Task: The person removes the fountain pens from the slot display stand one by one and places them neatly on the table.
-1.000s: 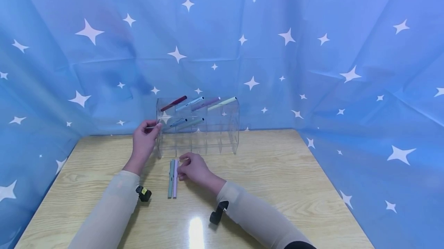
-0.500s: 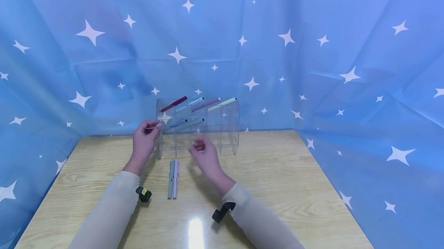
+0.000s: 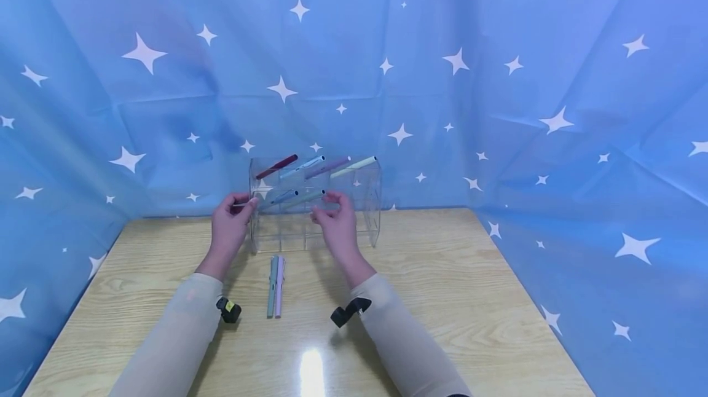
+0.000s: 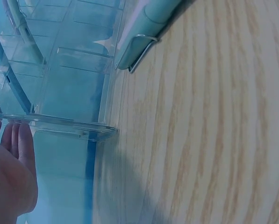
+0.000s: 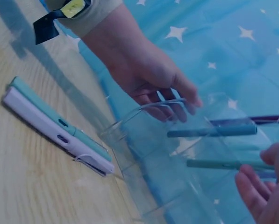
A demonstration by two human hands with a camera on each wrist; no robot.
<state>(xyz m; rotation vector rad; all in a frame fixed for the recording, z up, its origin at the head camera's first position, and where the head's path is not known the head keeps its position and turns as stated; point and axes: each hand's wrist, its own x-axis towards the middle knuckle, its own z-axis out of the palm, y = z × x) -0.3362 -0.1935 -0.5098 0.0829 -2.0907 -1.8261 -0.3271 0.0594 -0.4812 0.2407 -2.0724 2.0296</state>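
My left hand [image 3: 229, 222] grips the left side wall of a clear acrylic pen rack [image 3: 337, 237]; in the left wrist view its fingers [image 4: 25, 144] lie against that panel. My right hand [image 3: 340, 222] is at the rack's front, thumb and index finger apart, close to the outer end of a green pen [image 3: 304, 198] in the lower row. From the right wrist view, that green pen [image 5: 214, 164] runs up between thumb and finger; contact is unclear. Left of it slants a blue pen [image 3: 282, 196]. A teal pen [image 3: 273, 286] and a lilac pen [image 3: 279, 286] lie side by side on the table.
Along the rack's top row slant a dark red pen [image 3: 276, 166], a light blue pen [image 3: 303, 166], a purple pen [image 3: 329, 167] and a pale green pen [image 3: 354, 166]. A blue star-patterned curtain [image 3: 431, 108] hangs right behind the wooden table [image 3: 442, 286].
My right hand has left the lilac pen on the table and moved up and right to the green pen in the rack's lower row. My left hand stays at the rack's side.
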